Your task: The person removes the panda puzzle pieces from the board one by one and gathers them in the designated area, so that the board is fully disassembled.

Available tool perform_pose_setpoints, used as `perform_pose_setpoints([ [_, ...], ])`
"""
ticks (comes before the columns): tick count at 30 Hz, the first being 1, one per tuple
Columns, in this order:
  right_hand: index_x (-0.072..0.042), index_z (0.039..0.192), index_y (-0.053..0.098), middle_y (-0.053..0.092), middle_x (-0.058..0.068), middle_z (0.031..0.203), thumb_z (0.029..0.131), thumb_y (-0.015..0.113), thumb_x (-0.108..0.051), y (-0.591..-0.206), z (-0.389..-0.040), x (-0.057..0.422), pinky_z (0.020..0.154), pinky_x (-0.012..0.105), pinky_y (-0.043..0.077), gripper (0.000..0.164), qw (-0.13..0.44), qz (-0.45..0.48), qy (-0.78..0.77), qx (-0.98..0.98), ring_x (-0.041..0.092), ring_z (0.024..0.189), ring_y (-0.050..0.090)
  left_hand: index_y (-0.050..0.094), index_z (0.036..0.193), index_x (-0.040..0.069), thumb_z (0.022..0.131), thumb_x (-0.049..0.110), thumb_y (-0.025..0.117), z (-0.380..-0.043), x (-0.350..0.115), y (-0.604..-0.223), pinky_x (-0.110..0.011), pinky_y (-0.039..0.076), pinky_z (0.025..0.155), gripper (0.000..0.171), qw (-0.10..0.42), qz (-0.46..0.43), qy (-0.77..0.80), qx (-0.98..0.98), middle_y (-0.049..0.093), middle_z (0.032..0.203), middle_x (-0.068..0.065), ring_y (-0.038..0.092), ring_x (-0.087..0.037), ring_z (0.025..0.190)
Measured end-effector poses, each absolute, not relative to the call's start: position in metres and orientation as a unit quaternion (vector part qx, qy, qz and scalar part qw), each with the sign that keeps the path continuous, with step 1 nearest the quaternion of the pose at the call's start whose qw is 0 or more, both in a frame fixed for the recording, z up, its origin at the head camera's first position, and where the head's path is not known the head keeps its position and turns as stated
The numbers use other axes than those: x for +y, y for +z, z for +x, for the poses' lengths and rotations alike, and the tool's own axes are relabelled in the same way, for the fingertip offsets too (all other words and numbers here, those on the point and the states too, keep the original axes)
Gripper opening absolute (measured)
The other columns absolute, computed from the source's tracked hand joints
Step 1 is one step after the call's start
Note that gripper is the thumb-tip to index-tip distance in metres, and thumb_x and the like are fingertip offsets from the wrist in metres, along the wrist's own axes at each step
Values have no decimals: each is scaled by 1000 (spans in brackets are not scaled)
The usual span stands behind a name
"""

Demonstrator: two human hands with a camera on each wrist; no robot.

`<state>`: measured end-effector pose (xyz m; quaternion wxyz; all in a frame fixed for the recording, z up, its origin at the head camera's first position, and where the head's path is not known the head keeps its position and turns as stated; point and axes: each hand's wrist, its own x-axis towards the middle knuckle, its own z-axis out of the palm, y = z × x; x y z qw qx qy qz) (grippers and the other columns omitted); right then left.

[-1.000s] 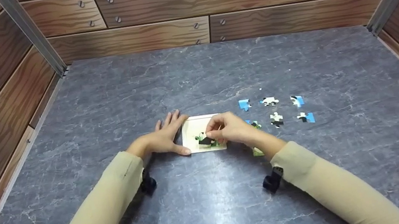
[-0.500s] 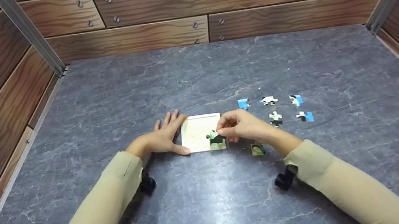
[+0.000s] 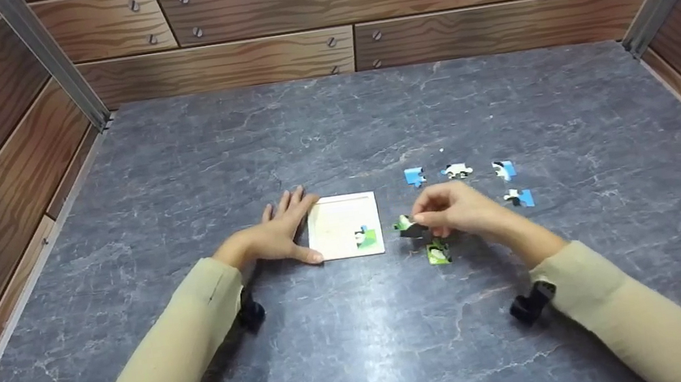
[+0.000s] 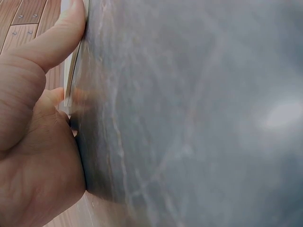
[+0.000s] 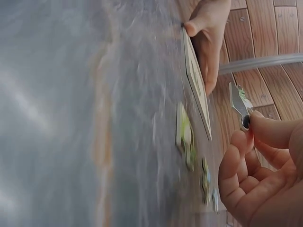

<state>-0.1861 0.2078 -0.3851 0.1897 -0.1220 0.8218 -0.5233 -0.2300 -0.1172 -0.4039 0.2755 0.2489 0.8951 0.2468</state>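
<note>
My left hand (image 3: 277,235) lies with fingers spread along the left side of a pale square puzzle tray (image 3: 330,222), thumb (image 4: 57,40) at its near corner. One green, white and blue jigsaw piece (image 3: 366,237) sits in the tray's near right corner. Right of the tray, my right hand (image 3: 458,208) pinches a black, green and white jigsaw piece (image 3: 410,228) between thumb and fingers. The right wrist view shows this held piece (image 5: 240,105) tilted up off the table. A green piece (image 3: 438,253) lies on the table just below that hand.
Beyond the right hand lie more loose pieces: a blue one (image 3: 415,176), a white one (image 3: 457,171) and two blue-and-white ones (image 3: 504,170) at the right. Wood-patterned walls (image 3: 263,0) border the grey marbled table (image 3: 280,133).
My right hand has moved right with the pinched piece, from over the tray to beside it. This uncovers the piece in the tray's corner. The left hand has stayed put.
</note>
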Motion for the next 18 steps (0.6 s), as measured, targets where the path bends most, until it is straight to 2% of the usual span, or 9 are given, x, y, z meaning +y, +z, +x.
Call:
perform_pose_setpoints([
  [7,5,96,62,59,8,82,83,67,-8,-387,-181,235,57,26,48,19,181,-107,-529,822,16,64,54,5,150,26,72,51,73,-228,-119,-405,-49,-15,106,107,275,252,247,894,-18,153,-10,-22,-25,137],
  [13,4,97,62,59,9,83,84,66,-10,-385,-174,260,58,27,49,19,171,-100,-508,838,16,65,55,3,150,25,72,51,72,-228,-119,-403,-49,-14,106,107,270,255,240,897,-18,153,-10,-22,-25,137],
  [18,4,97,62,59,9,82,85,66,-10,-386,-169,276,58,27,50,18,186,-97,-489,847,16,65,55,3,150,26,72,52,72,-229,-117,-403,-49,-14,106,108,271,253,238,898,-18,153,-9,-22,-25,137],
])
